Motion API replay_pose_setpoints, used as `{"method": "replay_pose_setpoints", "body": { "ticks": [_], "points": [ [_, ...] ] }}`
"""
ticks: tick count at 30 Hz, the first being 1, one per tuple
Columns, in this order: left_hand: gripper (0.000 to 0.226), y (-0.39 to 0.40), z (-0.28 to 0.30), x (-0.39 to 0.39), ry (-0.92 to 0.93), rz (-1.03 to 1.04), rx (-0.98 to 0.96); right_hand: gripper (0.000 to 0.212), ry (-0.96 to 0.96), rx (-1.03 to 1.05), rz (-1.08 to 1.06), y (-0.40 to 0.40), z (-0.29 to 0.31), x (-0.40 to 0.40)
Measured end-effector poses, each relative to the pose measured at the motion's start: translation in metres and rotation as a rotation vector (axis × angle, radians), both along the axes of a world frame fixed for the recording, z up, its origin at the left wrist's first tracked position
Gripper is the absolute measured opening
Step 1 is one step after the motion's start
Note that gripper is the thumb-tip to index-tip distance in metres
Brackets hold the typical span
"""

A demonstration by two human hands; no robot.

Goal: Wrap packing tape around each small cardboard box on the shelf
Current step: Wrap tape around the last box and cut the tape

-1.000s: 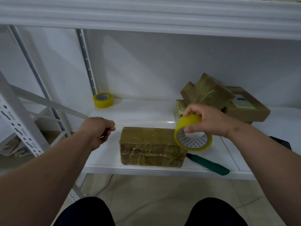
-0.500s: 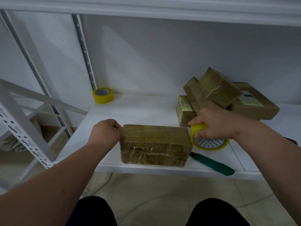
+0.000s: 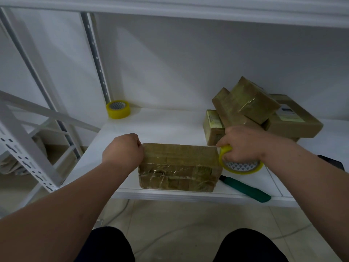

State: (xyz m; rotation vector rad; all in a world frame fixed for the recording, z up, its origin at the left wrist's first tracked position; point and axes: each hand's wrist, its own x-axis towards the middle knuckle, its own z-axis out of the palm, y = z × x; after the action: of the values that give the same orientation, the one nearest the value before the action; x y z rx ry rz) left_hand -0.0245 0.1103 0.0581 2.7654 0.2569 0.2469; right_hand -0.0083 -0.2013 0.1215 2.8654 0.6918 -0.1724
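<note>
White metal shelving (image 3: pixel 170 127) fills pretty much the whole view, with a plain white wall behind it and tiled floor below, so it's the usual storage-corner setup. On the shelf board, at about 2 o'clock from the middle, there's a messy pile of taped boxes (image 3: pixel 251 106), some leaning on each other.

Front and centre, near the shelf's front edge, sits the cardboard box (image 3: pixel 179 167) being worked on, flat on the board, already shiny with tape on the front face.

What's changed: a second ago both hands were up in the air with a stretch of tape pulled out between them, the roll held well above the box. Now they've both come down. The left hand (image 3: pixel 122 154) is curled up against the box's top-left corner at 9 o'clock, looks like it's pinching the tape end down there, though the strip itself is too clear to really see. The right hand (image 3: pixel 243 146) grips the yellow tape roll (image 3: pixel 241 165) with fingers wrapped over the top, and the roll is now low at 3 o'clock, touching or just beside the box's right end.

My read: a new band has just been laid across the top, and next it probably needs to go down the right side and under.

Smaller stuff: a green-handled cutter (image 3: pixel 245 188) lies at 4 o'clock from the box, and a spare yellow roll (image 3: pixel 118 109) sits at the back at 11 o'clock.
</note>
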Motion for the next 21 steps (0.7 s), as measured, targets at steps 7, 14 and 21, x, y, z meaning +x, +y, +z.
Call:
{"method": "replay_pose_setpoints", "body": {
  "ticks": [7, 14, 21],
  "points": [
    [0.013, -0.012, 0.009, 0.004, 0.088, -0.075, 0.321, 0.05, -0.014, -0.086, 0.007, 0.011, -0.002, -0.001],
    [0.02, -0.017, 0.011, 0.008, 0.119, -0.115, 0.459, 0.041, 0.001, -0.22, 0.027, 0.022, -0.001, -0.003],
    [0.036, 0.008, 0.011, 0.005, 0.193, -0.021, 0.205, 0.024, -0.064, -0.355, 0.034, 0.032, -0.006, -0.008]
  ]
}}
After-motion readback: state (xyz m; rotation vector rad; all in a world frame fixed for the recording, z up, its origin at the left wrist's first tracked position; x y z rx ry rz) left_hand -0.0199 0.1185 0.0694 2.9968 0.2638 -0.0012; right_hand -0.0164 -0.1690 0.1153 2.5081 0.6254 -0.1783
